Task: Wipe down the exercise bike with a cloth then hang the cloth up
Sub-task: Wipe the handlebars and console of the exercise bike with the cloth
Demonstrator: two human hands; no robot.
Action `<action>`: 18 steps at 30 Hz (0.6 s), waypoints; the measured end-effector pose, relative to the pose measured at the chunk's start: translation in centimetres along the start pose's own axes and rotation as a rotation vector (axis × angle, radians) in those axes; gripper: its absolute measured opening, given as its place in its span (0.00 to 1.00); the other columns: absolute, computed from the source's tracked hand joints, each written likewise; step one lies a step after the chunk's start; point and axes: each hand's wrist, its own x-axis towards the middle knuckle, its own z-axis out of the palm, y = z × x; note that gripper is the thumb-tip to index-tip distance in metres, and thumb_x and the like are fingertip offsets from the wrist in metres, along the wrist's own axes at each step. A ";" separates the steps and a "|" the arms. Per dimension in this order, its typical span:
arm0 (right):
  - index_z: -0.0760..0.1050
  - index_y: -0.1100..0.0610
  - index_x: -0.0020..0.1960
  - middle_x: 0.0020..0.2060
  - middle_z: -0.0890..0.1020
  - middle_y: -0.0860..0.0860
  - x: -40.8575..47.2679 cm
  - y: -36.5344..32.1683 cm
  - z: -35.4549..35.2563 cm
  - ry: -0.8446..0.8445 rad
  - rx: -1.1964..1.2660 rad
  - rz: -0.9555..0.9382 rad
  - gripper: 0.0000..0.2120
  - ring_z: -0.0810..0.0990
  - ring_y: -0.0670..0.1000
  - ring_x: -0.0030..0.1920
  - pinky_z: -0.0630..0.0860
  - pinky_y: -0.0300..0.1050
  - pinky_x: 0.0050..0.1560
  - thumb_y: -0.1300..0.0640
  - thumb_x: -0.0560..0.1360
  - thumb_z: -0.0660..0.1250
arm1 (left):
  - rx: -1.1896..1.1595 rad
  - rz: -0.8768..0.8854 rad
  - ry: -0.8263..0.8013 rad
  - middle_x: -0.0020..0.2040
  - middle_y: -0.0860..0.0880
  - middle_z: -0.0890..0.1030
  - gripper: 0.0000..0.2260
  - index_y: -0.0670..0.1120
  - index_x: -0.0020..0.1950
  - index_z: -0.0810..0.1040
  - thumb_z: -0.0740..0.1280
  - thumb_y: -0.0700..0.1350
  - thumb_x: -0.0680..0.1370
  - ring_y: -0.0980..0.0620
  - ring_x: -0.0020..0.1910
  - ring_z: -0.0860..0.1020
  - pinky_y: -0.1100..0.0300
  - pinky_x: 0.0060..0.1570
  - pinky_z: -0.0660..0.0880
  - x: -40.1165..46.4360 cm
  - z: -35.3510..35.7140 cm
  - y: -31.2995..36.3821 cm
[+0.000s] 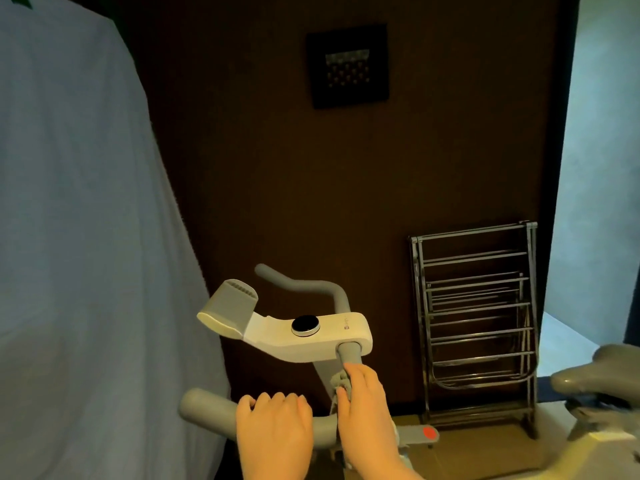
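Both hands are on the exercise bike (304, 336) at the handlebar end. Left hand (275, 422) is curled over the near grip (207, 408), I'd guess just to steady the bike while the other one rubs. Right hand (362, 398) is wrapped round the grey stem right under the white console, with the cloth (339, 377) bunched under its fingers, though it's dim so only a scrap shows. Metal drying rack (476, 317) leans on the dark wall nearby, handy for hanging up after.
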 end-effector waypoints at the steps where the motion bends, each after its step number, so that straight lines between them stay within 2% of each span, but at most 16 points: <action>1: 0.63 0.49 0.72 0.66 0.66 0.43 0.2 -0.2 -0.1 0.002 0.017 0.019 0.20 0.65 0.40 0.62 0.64 0.32 0.62 0.56 0.81 0.60 | 0.010 0.012 0.018 0.23 0.53 0.65 0.16 0.52 0.26 0.65 0.65 0.45 0.72 0.49 0.27 0.71 0.51 0.41 0.63 -0.1 -0.1 -0.1; 2: 0.63 0.49 0.71 0.66 0.67 0.43 0.1 -0.3 -0.1 0.002 0.034 0.031 0.20 0.65 0.40 0.62 0.64 0.32 0.62 0.56 0.81 0.60 | 0.016 0.025 0.071 0.23 0.52 0.63 0.15 0.52 0.27 0.63 0.62 0.44 0.73 0.49 0.26 0.70 0.51 0.40 0.63 -0.1 -0.3 0.0; 4: 0.61 0.49 0.73 0.68 0.64 0.43 -0.8 0.1 0.2 -0.016 0.028 0.012 0.21 0.63 0.41 0.66 0.60 0.33 0.67 0.56 0.81 0.59 | 0.018 0.026 0.083 0.21 0.52 0.60 0.16 0.51 0.24 0.61 0.58 0.42 0.72 0.48 0.23 0.67 0.51 0.38 0.62 -0.6 0.2 0.0; 7: 0.56 0.49 0.75 0.71 0.60 0.44 -1.3 0.8 0.2 -0.054 0.002 -0.028 0.23 0.59 0.43 0.71 0.53 0.34 0.71 0.53 0.82 0.58 | 0.047 -0.044 0.159 0.19 0.50 0.65 0.18 0.49 0.20 0.66 0.53 0.46 0.71 0.47 0.22 0.68 0.51 0.37 0.61 -0.2 1.2 -0.2; 10: 0.60 0.49 0.72 0.68 0.65 0.44 0.8 0.9 -0.4 -0.035 0.030 0.008 0.19 0.64 0.42 0.68 0.61 0.35 0.69 0.53 0.82 0.57 | 0.049 -0.090 0.107 0.20 0.50 0.67 0.18 0.49 0.22 0.68 0.51 0.46 0.72 0.47 0.24 0.69 0.50 0.38 0.65 -0.2 0.8 0.6; 12: 0.62 0.50 0.71 0.66 0.67 0.43 0.8 0.5 -0.3 -0.017 0.068 0.036 0.19 0.65 0.42 0.66 0.63 0.36 0.68 0.54 0.82 0.59 | 0.080 -0.034 0.075 0.26 0.51 0.70 0.17 0.50 0.28 0.69 0.50 0.45 0.75 0.47 0.30 0.73 0.48 0.44 0.68 0.1 0.5 1.0; 14: 0.61 0.50 0.74 0.69 0.63 0.43 -0.8 0.3 0.5 -0.038 0.028 -0.021 0.22 0.61 0.43 0.71 0.55 0.34 0.71 0.55 0.81 0.59 | 0.082 -0.027 0.070 0.29 0.52 0.71 0.17 0.51 0.31 0.70 0.50 0.46 0.77 0.47 0.34 0.75 0.48 0.50 0.67 -0.2 -0.3 1.0; 16: 0.59 0.49 0.75 0.71 0.61 0.43 -1.6 0.5 0.8 -0.048 -0.003 -0.085 0.23 0.57 0.44 0.73 0.48 0.31 0.70 0.55 0.81 0.59 | 0.057 -0.029 0.005 0.23 0.50 0.69 0.18 0.50 0.25 0.70 0.52 0.47 0.74 0.46 0.27 0.72 0.47 0.43 0.68 -1.4 0.2 0.6; 18: 0.61 0.48 0.74 0.69 0.64 0.43 -0.3 0.8 0.4 -0.029 0.046 -0.060 0.21 0.62 0.42 0.70 0.56 0.32 0.70 0.54 0.82 0.58 | 0.076 -0.059 0.084 0.21 0.50 0.68 0.19 0.49 0.23 0.70 0.52 0.47 0.73 0.47 0.24 0.70 0.47 0.41 0.70 -2.0 1.6 0.6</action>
